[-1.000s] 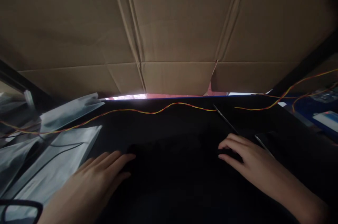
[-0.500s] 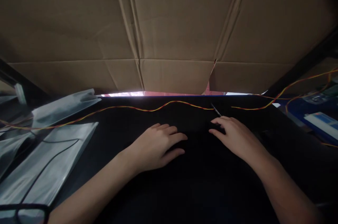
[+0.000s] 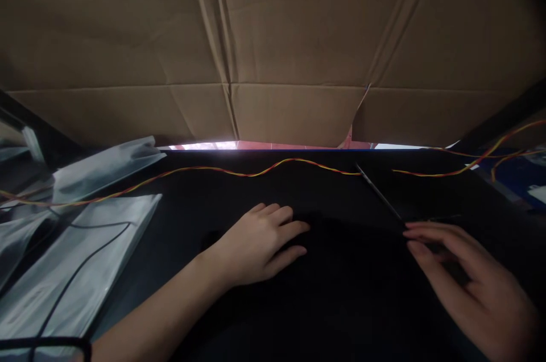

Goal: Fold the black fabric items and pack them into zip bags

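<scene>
My left hand [image 3: 264,245] rests palm down on the black surface [image 3: 281,316] near the middle, its thumb apart from its bent fingers and nothing seen in it. On the right, my right hand [image 3: 473,282] pinches the near end of a thin, dark, flat object with a shiny straight edge [image 3: 379,192]. Its dark face blends into the surface, so its exact kind is unclear. A twisted red and yellow wire [image 3: 256,172] runs across behind both hands and passes behind or under the far end of that object.
Clear plastic bags [image 3: 81,254] lie at the left, with a black cable [image 3: 77,265] across them. Another crumpled bag [image 3: 106,169] sits behind. A large cardboard sheet [image 3: 294,38] closes off the back. Blue material [image 3: 518,180] shows at the far right.
My left hand has moved right and forward to the middle. My right hand first reached forward and left, then came back right and now pinches the flat object's near end.
</scene>
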The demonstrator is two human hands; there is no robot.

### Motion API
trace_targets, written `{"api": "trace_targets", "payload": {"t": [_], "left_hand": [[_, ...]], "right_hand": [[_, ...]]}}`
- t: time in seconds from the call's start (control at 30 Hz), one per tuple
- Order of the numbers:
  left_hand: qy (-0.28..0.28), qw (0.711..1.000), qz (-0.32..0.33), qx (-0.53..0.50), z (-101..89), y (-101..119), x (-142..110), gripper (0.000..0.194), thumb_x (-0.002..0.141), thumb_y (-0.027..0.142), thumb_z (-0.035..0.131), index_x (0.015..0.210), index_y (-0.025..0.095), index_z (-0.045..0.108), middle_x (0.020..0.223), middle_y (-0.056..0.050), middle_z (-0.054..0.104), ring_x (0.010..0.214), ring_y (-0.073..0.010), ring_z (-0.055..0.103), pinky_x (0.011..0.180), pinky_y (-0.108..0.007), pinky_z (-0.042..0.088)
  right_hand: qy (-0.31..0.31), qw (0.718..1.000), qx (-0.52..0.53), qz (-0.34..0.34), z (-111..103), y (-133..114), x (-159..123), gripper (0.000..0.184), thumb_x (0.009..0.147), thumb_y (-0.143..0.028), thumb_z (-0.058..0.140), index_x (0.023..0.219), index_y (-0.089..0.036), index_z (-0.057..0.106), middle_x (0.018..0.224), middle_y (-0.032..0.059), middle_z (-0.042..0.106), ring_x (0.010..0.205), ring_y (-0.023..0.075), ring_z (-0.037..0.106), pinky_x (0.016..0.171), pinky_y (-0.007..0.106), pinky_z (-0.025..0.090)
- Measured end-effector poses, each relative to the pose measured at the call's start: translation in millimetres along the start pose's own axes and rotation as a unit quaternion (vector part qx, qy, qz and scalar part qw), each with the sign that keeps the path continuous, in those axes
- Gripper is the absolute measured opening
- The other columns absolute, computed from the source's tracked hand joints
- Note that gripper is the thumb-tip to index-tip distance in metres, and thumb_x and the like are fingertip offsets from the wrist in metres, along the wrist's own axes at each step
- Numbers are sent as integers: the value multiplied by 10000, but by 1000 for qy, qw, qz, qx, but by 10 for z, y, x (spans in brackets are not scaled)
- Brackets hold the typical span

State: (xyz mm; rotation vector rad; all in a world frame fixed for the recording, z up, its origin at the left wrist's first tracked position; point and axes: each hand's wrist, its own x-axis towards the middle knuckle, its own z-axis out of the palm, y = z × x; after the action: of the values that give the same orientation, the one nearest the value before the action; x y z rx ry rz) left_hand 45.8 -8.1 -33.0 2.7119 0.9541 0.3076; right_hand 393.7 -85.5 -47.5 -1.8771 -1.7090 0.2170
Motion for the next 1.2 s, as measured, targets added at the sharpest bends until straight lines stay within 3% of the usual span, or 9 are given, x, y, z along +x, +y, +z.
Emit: {"api": "trace_targets", "payload": {"t": [0.1,0.2,0.37,0.6,0.77,0.87,0.93,1.03,1.2], "left_hand": [[1,1000,4,2,-15,7,-3,362,1112,454,532,1374,254,680,1091,-59,707,937,-256,671,803,-404,477],[26,999,3,-30,-98,-9,-18,363,1129,473,486,1319,255,707,1089,-55,730,951,-249,687,819,-407,488],[102,990,-33,-91,-313,-127,-86,375,1153,390,416,1183,209,743,1054,-62,747,977,-220,706,878,-373,526],[99,985,-65,-123,-286,-157,-99,307,1125,365,504,1057,214,763,996,-41,756,944,-211,722,852,-332,535],[134,974,-102,-149,-247,-203,-93,310,1125,304,486,1008,209,757,965,-30,776,883,-191,734,782,-302,529],[161,966,-127,-157,-271,-271,-107,318,1125,296,479,996,205,756,960,-27,795,892,-195,747,796,-309,529],[166,964,-132,-160,-286,-294,-117,309,1122,299,488,1003,209,758,981,-25,802,920,-200,750,821,-314,530],[160,966,-127,-162,-292,-275,-123,293,1114,306,502,1015,217,763,1001,-25,793,936,-204,741,839,-317,529],[134,973,-102,-159,-255,-196,-103,290,1113,289,497,1009,203,753,974,-41,766,904,-205,723,818,-317,527]], "right_hand": [[-16,996,-33,83,69,-129,47,538,899,-768,582,1083,-288,742,1064,122,798,881,384,775,719,552,637],[-61,995,-44,64,114,-265,107,460,861,-708,617,964,-274,728,1011,115,794,915,383,775,797,549,619],[-99,992,-9,77,-19,-393,200,358,852,-645,616,895,-292,659,730,35,725,570,253,672,524,379,538],[-2,992,-70,-102,-17,-1326,151,85,905,-271,600,979,-276,641,1007,57,736,772,252,727,619,365,534],[-117,974,-42,-188,448,-1922,-59,178,926,-149,712,1066,-245,659,1000,54,724,857,276,742,686,395,586],[-154,967,105,-173,447,-1825,-133,149,1058,-187,580,1100,-289,679,1048,11,742,909,205,757,746,336,625],[-71,965,181,-175,319,-1645,-168,236,1093,-193,498,1133,-327,688,1116,-8,743,978,168,756,811,295,634],[68,970,129,-194,190,-1382,-218,222,1086,-218,540,1183,-316,714,1319,16,729,1242,198,708,1048,342,599],[-68,947,-14,-314,486,-1256,-331,429,1096,-152,483,1499,-219,611,1607,69,616,1530,304,529,1207,564,535]]}}
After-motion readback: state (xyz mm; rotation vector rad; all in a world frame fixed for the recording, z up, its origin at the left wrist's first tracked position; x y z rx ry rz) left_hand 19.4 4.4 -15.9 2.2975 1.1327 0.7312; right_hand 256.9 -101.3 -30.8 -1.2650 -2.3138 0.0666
